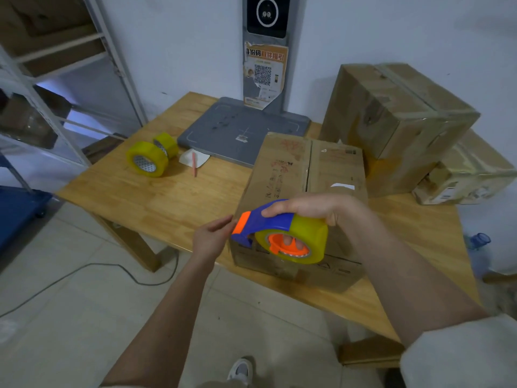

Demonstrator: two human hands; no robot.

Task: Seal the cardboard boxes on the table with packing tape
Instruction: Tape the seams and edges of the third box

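A cardboard box [307, 169] with an untaped top seam lies near the front edge of the wooden table [156, 197]. My right hand [313, 208] grips a blue and orange tape dispenser [268, 222] that carries a yellow tape roll [307, 233], held in front of the box's near face. My fingers pass through the roll's orange core. My left hand [212, 236] reaches to the dispenser's orange tip, its fingertips touching it. Whether they pinch a tape end cannot be told.
Two spare yellow tape rolls [148, 158] and a pink pen [194, 163] on white paper lie at the table's left. A grey scale platform [235, 130] stands at the back. Two taped boxes [397, 119], [470, 175] sit at the right. Metal shelving [56, 79] is left.
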